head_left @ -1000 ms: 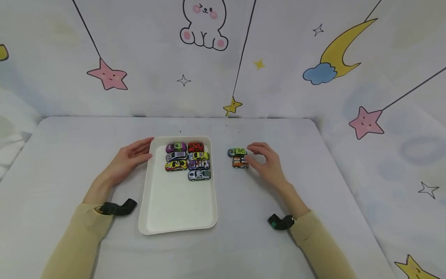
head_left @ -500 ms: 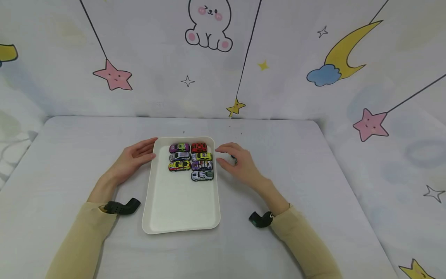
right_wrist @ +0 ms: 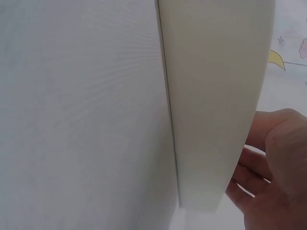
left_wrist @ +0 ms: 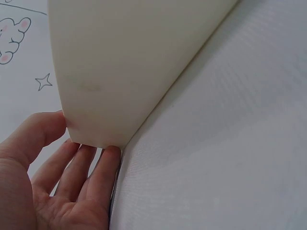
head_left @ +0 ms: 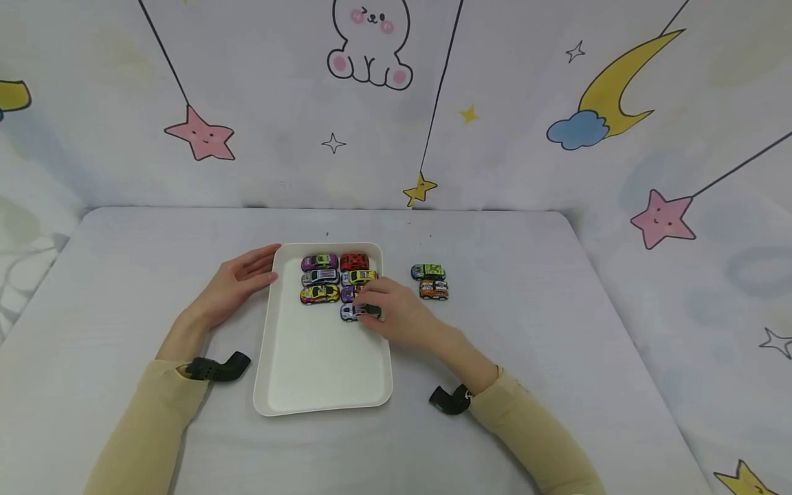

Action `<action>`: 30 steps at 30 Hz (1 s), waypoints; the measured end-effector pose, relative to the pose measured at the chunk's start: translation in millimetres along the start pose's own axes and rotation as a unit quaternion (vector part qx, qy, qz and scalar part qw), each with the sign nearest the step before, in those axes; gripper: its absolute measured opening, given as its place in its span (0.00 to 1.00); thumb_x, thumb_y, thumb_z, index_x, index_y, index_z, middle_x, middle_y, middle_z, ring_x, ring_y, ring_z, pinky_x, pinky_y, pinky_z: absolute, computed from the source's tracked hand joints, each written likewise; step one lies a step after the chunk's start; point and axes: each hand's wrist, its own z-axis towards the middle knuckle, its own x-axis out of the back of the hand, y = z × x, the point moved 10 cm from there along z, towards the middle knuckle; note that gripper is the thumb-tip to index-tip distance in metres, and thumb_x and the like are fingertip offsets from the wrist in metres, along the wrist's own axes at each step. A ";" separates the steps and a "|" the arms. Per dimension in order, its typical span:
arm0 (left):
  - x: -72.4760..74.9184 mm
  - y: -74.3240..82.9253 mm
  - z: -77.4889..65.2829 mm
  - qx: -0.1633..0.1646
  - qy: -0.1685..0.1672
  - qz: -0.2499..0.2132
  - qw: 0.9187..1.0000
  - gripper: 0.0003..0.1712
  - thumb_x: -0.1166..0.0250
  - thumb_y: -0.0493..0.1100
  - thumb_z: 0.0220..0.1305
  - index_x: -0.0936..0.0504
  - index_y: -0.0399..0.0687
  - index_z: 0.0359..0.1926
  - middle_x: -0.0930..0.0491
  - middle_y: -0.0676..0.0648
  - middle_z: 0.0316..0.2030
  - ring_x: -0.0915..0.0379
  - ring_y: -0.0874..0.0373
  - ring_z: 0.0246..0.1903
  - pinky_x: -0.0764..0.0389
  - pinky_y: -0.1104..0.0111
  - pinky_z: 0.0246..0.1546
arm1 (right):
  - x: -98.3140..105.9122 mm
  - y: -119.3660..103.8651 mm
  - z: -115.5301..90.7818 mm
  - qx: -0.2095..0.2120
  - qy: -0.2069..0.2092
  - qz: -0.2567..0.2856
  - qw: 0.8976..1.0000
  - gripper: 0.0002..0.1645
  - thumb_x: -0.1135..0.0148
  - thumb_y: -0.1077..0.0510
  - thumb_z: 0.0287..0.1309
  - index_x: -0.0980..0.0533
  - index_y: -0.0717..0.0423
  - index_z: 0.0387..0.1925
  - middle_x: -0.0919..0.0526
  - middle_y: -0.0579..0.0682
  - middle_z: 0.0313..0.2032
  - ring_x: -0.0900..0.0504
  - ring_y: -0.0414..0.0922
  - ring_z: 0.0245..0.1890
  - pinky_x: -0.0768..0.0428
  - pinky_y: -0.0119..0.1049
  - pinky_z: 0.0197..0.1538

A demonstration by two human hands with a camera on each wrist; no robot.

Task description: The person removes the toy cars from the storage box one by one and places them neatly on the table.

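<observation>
A white tray lies on the table with several toy cars in two columns at its far end. My left hand rests at its far left corner; in the left wrist view, fingertips touch the tray's outer wall. My right hand reaches over the right rim, thumb and forefinger on either side of the silver toy car, the nearest in the right column. That hand partly covers the purple toy car behind it. The right wrist view hides the fingertips behind the tray's side wall.
On the table right of the tray stand a green toy car and an orange toy car, side by side. In the tray, a yellow-and-red toy car ends the left column. A patterned cloth backdrop rises behind the table.
My right hand has moved left from beside the green and orange cars, across the rim, to the silver car. Those two cars remain on the table. The left hand stays at the tray.
</observation>
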 end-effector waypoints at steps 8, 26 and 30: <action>2.2 1.2 1.0 0.004 0.005 0.000 1.000 0.37 0.37 0.45 0.72 0.40 0.50 0.77 0.41 0.38 0.75 0.43 0.50 0.73 0.28 0.84 0.57 | -5.2 -1.7 0.1 -0.007 -0.025 -0.015 1.000 0.12 0.29 0.62 0.58 0.17 0.55 0.46 0.16 0.48 0.48 0.18 0.46 0.51 0.20 0.40 0.57; 1.7 -0.2 -0.7 0.005 0.010 0.011 1.000 0.37 0.37 0.45 0.72 0.40 0.51 0.76 0.40 0.38 0.74 0.36 0.62 0.69 0.28 0.83 0.57 | -13.5 -1.0 -3.1 -0.029 -0.062 -0.031 0.997 0.17 0.29 0.61 0.58 0.18 0.55 0.50 0.16 0.49 0.51 0.19 0.48 0.54 0.23 0.42 0.63; 1.1 -0.1 -1.2 0.005 0.009 0.010 1.000 0.37 0.37 0.45 0.72 0.40 0.50 0.76 0.40 0.38 0.74 0.35 0.65 0.68 0.28 0.83 0.57 | -14.5 -0.5 -3.9 -0.032 -0.063 -0.029 0.997 0.17 0.29 0.61 0.58 0.18 0.55 0.50 0.15 0.49 0.50 0.18 0.47 0.54 0.23 0.42 0.63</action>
